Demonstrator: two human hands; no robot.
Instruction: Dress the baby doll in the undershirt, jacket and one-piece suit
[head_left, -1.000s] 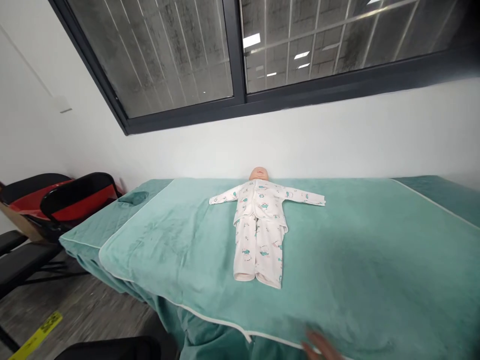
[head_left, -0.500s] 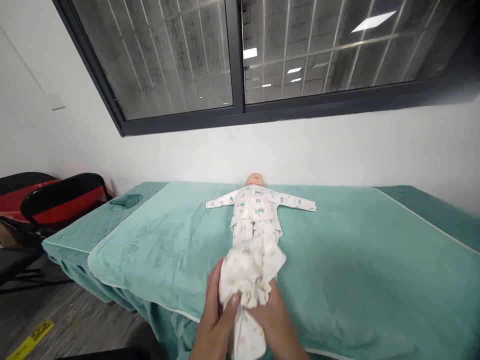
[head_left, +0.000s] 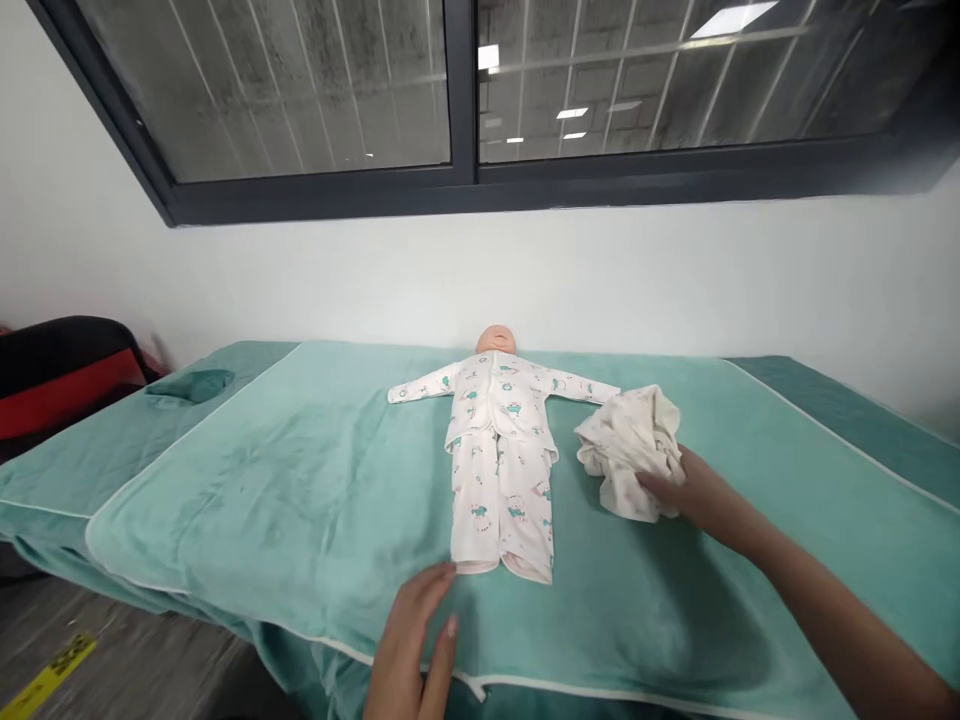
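Observation:
A baby doll lies on its back in the middle of the bed, its head (head_left: 496, 340) near the wall. It wears a white printed top (head_left: 499, 398) with sleeves stretched out sideways and matching pants (head_left: 501, 500). My right hand (head_left: 679, 485) grips a crumpled white cloth (head_left: 630, 450), perhaps a garment, to the right of the doll, by the sleeve's end. My left hand (head_left: 416, 635) is near the bed's front edge, fingers apart and holding nothing, close to the cuff of one pant leg.
A green blanket with white piping (head_left: 300, 500) covers the bed. At its left end is a face hole (head_left: 191, 386). A red and black chair (head_left: 71, 375) stands at the left. Behind are a white wall (head_left: 360, 270) and a dark-framed window (head_left: 465, 100). Yellow tape (head_left: 49, 680) marks the floor.
Both hands held the white cloth over the doll's legs. My left hand has let go, and my right hand has carried the cloth to the right. The pants are now uncovered.

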